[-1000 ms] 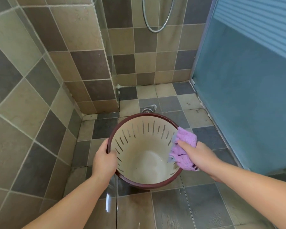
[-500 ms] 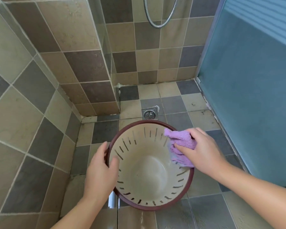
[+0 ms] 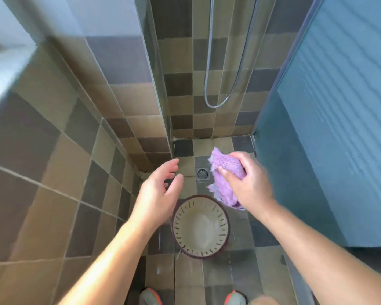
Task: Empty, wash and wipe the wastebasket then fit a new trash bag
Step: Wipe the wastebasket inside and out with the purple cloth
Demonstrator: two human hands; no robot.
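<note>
Above the wastebasket — right hand grips cloth, left hand spread.

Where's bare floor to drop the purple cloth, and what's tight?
Free: tiles between the round cream wastebasket with maroon rim and the frosted blue door; also the strip between wastebasket and grey shoes. Tight: the square metal floor drain just beyond, and the left tiled wall. Right hand holds the purple cloth; left hand is empty.
</note>
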